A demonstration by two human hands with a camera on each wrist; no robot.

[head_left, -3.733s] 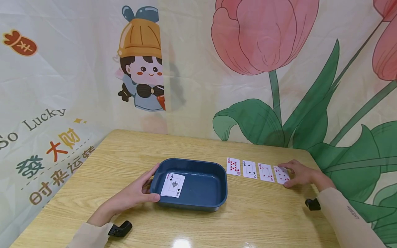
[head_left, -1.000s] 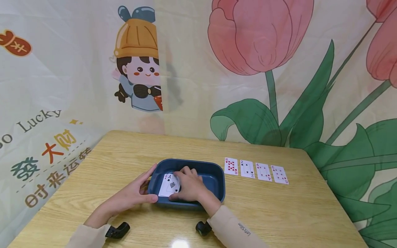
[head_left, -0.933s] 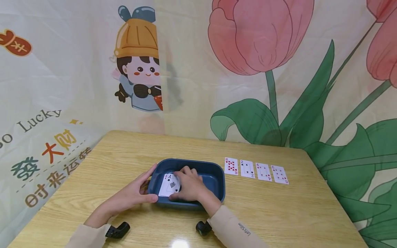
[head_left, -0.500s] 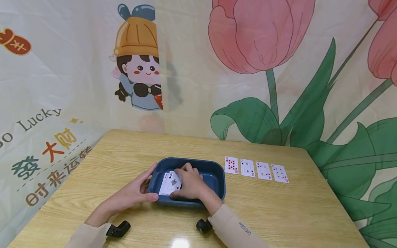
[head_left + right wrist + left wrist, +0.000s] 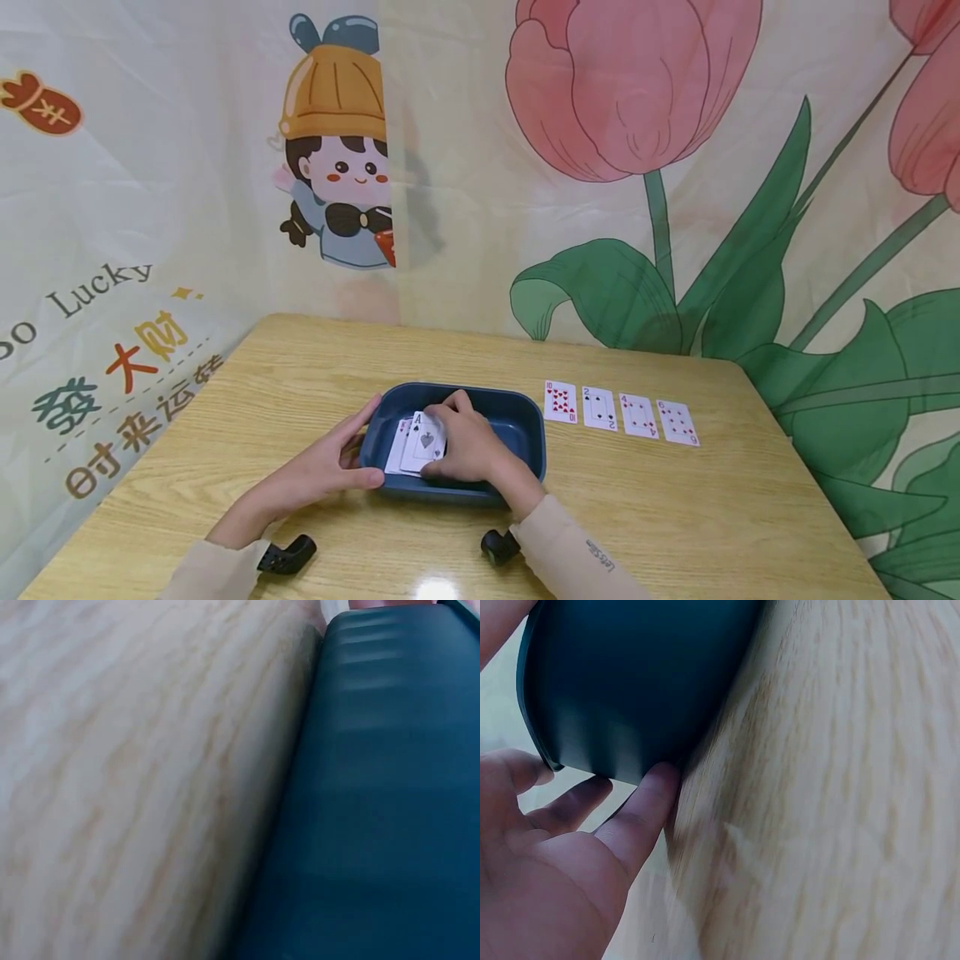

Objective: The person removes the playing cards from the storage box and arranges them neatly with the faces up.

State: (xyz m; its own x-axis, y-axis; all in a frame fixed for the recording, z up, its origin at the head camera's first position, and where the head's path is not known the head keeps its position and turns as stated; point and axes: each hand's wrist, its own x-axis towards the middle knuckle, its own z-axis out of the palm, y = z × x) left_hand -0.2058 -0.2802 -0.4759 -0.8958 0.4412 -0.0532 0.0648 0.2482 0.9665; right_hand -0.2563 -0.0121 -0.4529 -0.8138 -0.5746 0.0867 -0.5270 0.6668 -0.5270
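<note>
Right hand (image 5: 474,442) is pinching the ace (image 5: 422,443) between thumb and fingers, while the left hand (image 5: 322,467) is resting, spread wide, against the left end of the tray (image 5: 457,495). The ace is lying inside the tray, just left of the right palm, its long axis pointing away from the person and slanting slightly. The right hand is touching it; the tray wall is separating it from the left. Whether it is lifting clear of the king (image 5: 396,455), I cannot tell. Outside, the ten (image 5: 560,402), two (image 5: 600,408), four (image 5: 639,416) and six (image 5: 678,422) are lying in a row on the table (image 5: 675,508), a printed backdrop (image 5: 465,250) hanging behind.
</note>
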